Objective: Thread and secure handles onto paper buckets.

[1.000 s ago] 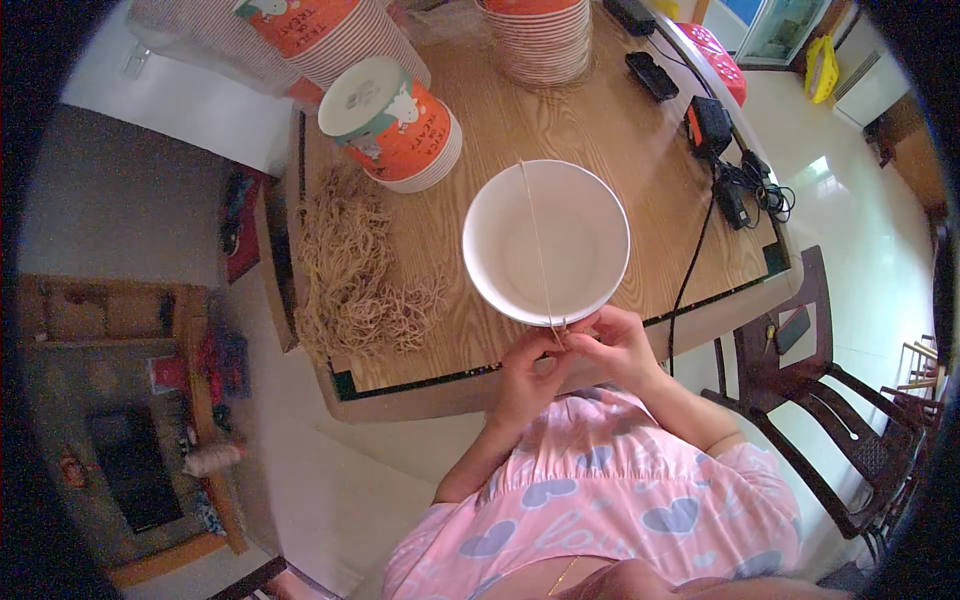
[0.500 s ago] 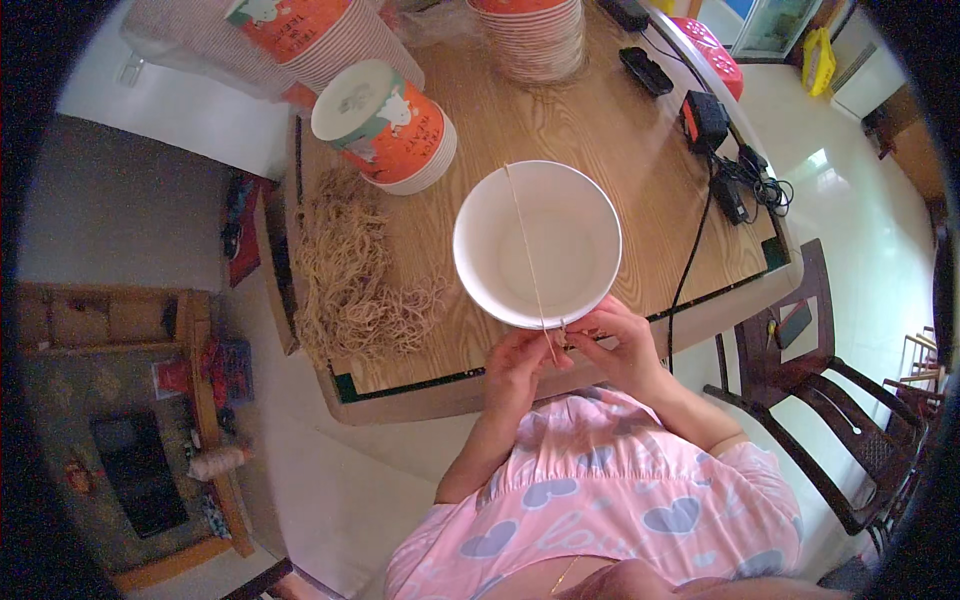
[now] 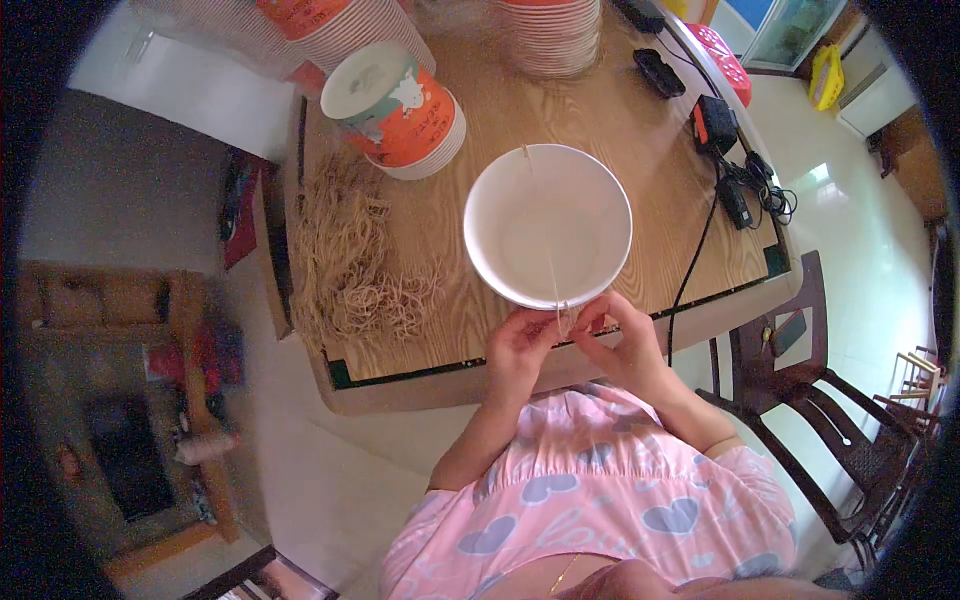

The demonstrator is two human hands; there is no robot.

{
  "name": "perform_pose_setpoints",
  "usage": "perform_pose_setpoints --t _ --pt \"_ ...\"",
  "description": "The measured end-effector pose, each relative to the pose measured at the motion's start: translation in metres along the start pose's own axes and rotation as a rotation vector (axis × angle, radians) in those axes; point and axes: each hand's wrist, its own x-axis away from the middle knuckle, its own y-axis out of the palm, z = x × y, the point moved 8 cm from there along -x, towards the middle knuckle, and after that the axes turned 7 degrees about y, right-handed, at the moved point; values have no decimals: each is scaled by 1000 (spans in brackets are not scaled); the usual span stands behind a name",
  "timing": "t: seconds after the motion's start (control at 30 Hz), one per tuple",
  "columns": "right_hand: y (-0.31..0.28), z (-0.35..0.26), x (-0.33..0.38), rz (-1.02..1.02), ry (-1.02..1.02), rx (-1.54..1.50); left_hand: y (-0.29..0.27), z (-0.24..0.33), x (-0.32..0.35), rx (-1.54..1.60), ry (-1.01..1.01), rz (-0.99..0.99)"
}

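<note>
A round paper bucket (image 3: pixel 500 215), white inside, stands near the table's front edge with its mouth facing up. A thin pale string (image 3: pixel 554 268) runs from its far rim down across the inside to its near rim. Just outside the near rim, my left hand (image 3: pixel 521 348) pinches the string's end. My right hand (image 3: pixel 618 340) has its fingertips closed at the same spot, close against the bucket. The exact grip is partly hidden by the fingers. Left of the bucket lies a tangled heap of tan twine (image 3: pixel 345 270).
A short stack of orange and green printed paper buckets (image 3: pixel 400 120) stands behind the twine. Taller stacks (image 3: pixel 550 40) are farther back. On the right are a black and orange battery (image 3: pixel 714 124) and a black cable (image 3: pixel 691 270). A dark wooden chair (image 3: pixel 785 345) stands beside the table.
The string inside the bucket, straight and taut before, now sags. Both hands stay together at the near rim with slightly shifted fingers. The whole view has shifted a little.
</note>
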Motion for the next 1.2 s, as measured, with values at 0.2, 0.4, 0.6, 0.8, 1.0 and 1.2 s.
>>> perform_pose_setpoints --t 0.2,0.4,0.6,0.8,1.0,1.2 --pt "-1 -1 -6 84 82 -48 -6 -4 -4 -139 78 -63" --pt "-2 -18 -8 143 -41 124 -5 -6 -7 -23 153 -69" --pt "-2 -17 -10 102 -79 203 -1 1 -9 -70 173 -75" --pt "1 -23 -11 68 -147 396 -2 6 -11 -93 220 -70" --pt "3 -23 -13 27 -118 360 6 30 -4 49 200 -47" --pt "-1 -11 -17 2 34 228 28 64 11 -431 349 -225"
